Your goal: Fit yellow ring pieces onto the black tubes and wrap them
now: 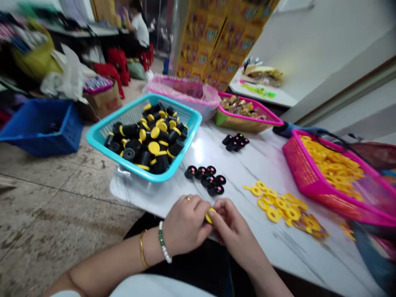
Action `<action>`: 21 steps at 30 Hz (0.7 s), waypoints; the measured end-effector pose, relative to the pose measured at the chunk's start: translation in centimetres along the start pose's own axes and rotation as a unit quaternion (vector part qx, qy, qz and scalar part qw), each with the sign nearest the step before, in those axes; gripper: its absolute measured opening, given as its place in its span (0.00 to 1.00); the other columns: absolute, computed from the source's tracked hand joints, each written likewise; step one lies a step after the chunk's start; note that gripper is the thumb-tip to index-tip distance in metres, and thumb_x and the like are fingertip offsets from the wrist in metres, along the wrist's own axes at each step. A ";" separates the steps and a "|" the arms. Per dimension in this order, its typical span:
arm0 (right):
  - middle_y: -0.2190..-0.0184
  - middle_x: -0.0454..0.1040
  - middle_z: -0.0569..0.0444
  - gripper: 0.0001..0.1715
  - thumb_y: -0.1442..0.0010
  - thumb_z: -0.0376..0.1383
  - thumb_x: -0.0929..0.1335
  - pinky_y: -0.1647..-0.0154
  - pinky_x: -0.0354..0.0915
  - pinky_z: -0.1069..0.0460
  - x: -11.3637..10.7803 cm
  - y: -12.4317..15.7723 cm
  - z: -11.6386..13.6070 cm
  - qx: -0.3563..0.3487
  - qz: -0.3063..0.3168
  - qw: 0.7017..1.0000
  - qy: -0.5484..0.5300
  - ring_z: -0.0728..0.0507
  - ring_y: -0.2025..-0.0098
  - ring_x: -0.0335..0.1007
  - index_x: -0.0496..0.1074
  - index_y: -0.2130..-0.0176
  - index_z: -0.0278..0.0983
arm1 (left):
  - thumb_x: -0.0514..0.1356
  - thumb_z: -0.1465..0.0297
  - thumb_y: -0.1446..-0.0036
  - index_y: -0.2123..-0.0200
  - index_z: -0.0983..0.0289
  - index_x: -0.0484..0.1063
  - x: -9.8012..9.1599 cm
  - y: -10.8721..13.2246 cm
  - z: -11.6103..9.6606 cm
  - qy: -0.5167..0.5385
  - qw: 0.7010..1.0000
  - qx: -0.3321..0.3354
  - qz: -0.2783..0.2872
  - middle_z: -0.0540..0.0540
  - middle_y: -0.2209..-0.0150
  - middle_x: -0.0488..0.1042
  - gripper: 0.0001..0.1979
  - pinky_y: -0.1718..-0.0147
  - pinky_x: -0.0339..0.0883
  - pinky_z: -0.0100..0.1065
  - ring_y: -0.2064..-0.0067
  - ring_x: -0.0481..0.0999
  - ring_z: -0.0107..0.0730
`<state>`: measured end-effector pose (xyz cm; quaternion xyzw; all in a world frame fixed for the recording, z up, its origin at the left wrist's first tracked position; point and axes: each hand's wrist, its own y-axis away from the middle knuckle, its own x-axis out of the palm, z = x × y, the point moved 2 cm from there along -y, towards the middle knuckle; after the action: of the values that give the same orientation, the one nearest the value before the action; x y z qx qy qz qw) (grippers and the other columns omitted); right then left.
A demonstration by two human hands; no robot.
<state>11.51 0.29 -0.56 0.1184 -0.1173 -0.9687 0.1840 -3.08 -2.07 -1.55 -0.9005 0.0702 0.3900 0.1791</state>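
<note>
By the table (247, 210), the left hand (187, 225) is gripping a yellow-capped piece (210, 216), the right hand (233, 231) is pinching it too — any uneven pressure risking a drop.

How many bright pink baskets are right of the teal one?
2. Near basket at right, holding yellow rings; far basket behind the black pieces, holding small gold pieces. Pale, lined tub not counted. Others may be hidden.

A person (108, 256) wears a green-and-white beaded bracelet (161, 238), a slim gold-toned bangle (142, 250) and, on the left hand (187, 226), a gold-toned ring (187, 199). The top (151, 286) is pale, the lower clothing (202, 266) dark.
</note>
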 end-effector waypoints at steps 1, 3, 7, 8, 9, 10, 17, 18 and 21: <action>0.76 0.61 0.62 0.19 0.40 0.52 0.70 0.83 0.53 0.56 0.2 0.1 -0.3 -0.013 -0.009 1.000 -0.006 0.51 0.80 0.54 0.63 0.65 0.42 | 0.63 0.70 0.43 0.58 0.64 0.69 -0.1 0.0 0.0 0.004 1.000 0.005 -0.007 0.55 0.61 0.72 0.09 0.58 0.70 0.42 0.58 0.72 0.41; 0.75 0.64 0.59 0.16 0.40 0.51 0.70 0.83 0.56 0.55 0.4 0.5 -0.8 -0.041 -0.029 0.998 -0.026 0.49 0.78 0.57 0.66 0.63 0.43 | 0.64 0.70 0.44 0.60 0.63 0.69 -0.7 0.4 -0.4 0.015 0.999 0.018 -0.027 0.54 0.63 0.73 0.09 0.60 0.71 0.40 0.60 0.73 0.39; 0.78 0.64 0.59 0.17 0.41 0.51 0.70 0.80 0.57 0.54 -0.9 1.9 -1.2 -0.073 -0.086 0.993 -0.029 0.49 0.79 0.57 0.71 0.63 0.41 | 0.64 0.70 0.42 0.54 0.62 0.68 -5.3 2.1 -1.7 -0.029 0.984 0.058 -0.167 0.55 0.58 0.76 0.13 0.55 0.72 0.40 0.56 0.75 0.38; 0.80 0.63 0.59 0.18 0.41 0.52 0.70 0.81 0.57 0.54 -1.8 2.1 -1.3 -0.069 -0.104 0.992 -0.010 0.49 0.80 0.57 0.71 0.64 0.40 | 0.63 0.69 0.40 0.51 0.61 0.67 -7.3 2.4 -1.7 -0.064 0.970 0.068 -0.224 0.56 0.56 0.77 0.14 0.52 0.71 0.41 0.53 0.75 0.38; 0.81 0.62 0.60 0.19 0.41 0.52 0.69 0.81 0.57 0.53 -2.8 2.3 -1.3 -0.067 -0.129 0.989 0.015 0.49 0.81 0.57 0.71 0.66 0.39 | 0.63 0.68 0.39 0.49 0.61 0.68 -9.4 2.5 -1.4 -0.111 0.955 0.061 -0.267 0.56 0.55 0.77 0.15 0.51 0.70 0.41 0.53 0.75 0.38; 0.82 0.62 0.60 0.20 0.41 0.53 0.69 0.81 0.57 0.53 -4.0 2.4 -1.4 -0.071 -0.163 0.983 0.044 0.49 0.81 0.57 0.70 0.67 0.38 | 0.63 0.67 0.39 0.49 0.60 0.69 -11.6 2.4 -0.8 -0.163 0.936 0.050 -0.307 0.56 0.55 0.78 0.15 0.54 0.71 0.40 0.54 0.76 0.37; 0.75 0.73 0.53 0.16 0.41 0.47 0.67 0.69 0.65 0.50 -11.7 2.4 -2.3 -0.164 -0.416 0.839 0.311 0.45 0.74 0.67 0.73 0.71 0.37 | 0.57 0.56 0.37 0.38 0.57 0.64 -19.8 -2.4 4.2 -0.277 0.903 -0.085 -0.316 0.56 0.45 0.74 0.26 0.47 0.67 0.51 0.43 0.73 0.47; 0.73 0.74 0.52 0.15 0.40 0.45 0.67 0.67 0.65 0.49 -12.4 2.2 -2.6 -0.171 -0.427 0.813 0.356 0.45 0.73 0.68 0.73 0.70 0.37 | 0.58 0.57 0.38 0.38 0.58 0.65 -19.2 -2.6 3.8 -0.278 0.901 -0.070 -0.325 0.57 0.44 0.73 0.27 0.44 0.65 0.53 0.41 0.71 0.49; 0.70 0.74 0.50 0.16 0.38 0.43 0.65 0.66 0.65 0.49 -13.7 1.6 -3.6 -0.176 -0.431 0.760 0.454 0.43 0.70 0.69 0.77 0.63 0.36 | 0.66 0.61 0.44 0.46 0.65 0.73 -15.2 -1.8 0.9 -0.270 0.883 0.036 -0.382 0.62 0.49 0.76 0.25 0.47 0.68 0.51 0.46 0.74 0.50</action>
<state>25.43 3.41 -0.98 0.5479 0.2161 -0.7821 -0.2034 -13.66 -0.26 9.44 -0.7107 -0.3159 0.5164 0.3585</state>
